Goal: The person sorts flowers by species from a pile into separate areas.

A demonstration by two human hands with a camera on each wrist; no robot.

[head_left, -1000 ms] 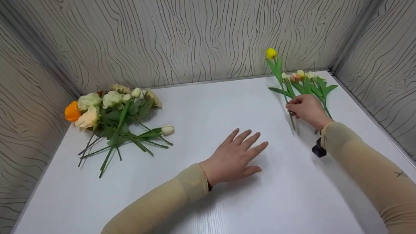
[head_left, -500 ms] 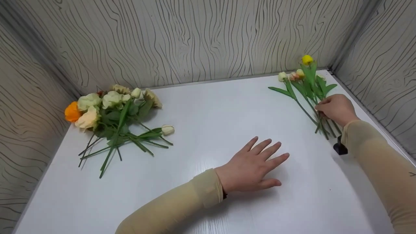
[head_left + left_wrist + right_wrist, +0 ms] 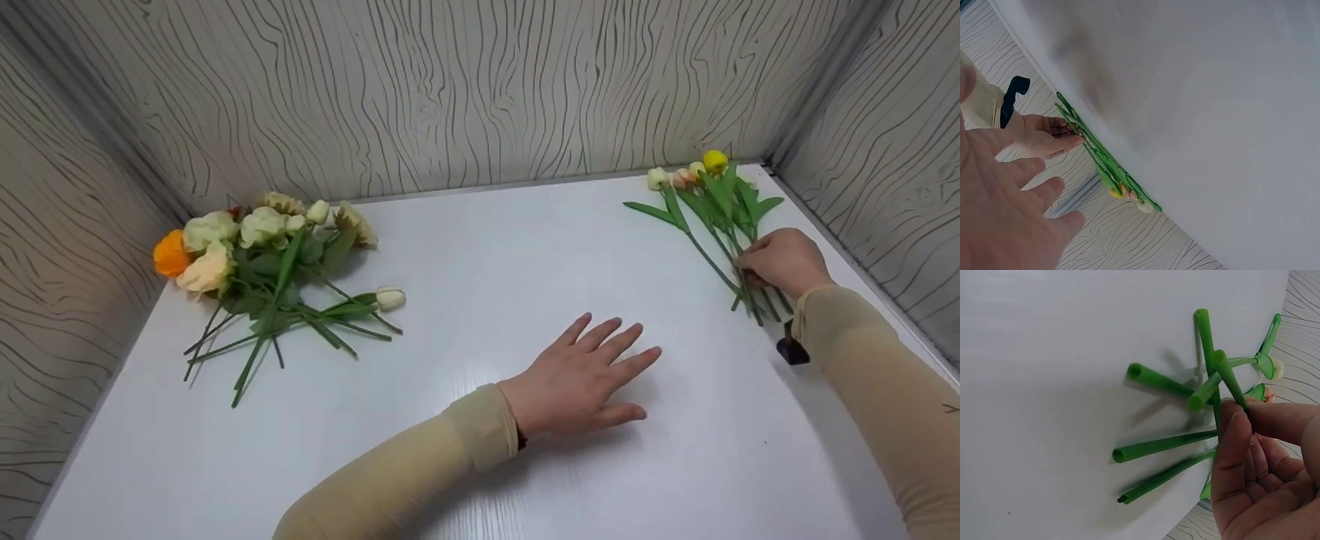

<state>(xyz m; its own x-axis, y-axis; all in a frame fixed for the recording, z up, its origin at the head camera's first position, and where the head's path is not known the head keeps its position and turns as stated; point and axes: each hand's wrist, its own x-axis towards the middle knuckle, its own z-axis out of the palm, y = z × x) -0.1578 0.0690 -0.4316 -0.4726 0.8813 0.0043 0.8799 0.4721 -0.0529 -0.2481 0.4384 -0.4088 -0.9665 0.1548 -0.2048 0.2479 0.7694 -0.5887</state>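
No legible text or labels

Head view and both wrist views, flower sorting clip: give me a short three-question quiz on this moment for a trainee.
1. True or false: the left hand lies flat on the white table, holding nothing.
2. What does the right hand pinch? A) tulip stems B) the orange flower C) nothing
3. On which side of the table does the mixed flower pile lie?

Key: 1 true; 2 A, the tulip stems; 3 the person's left.
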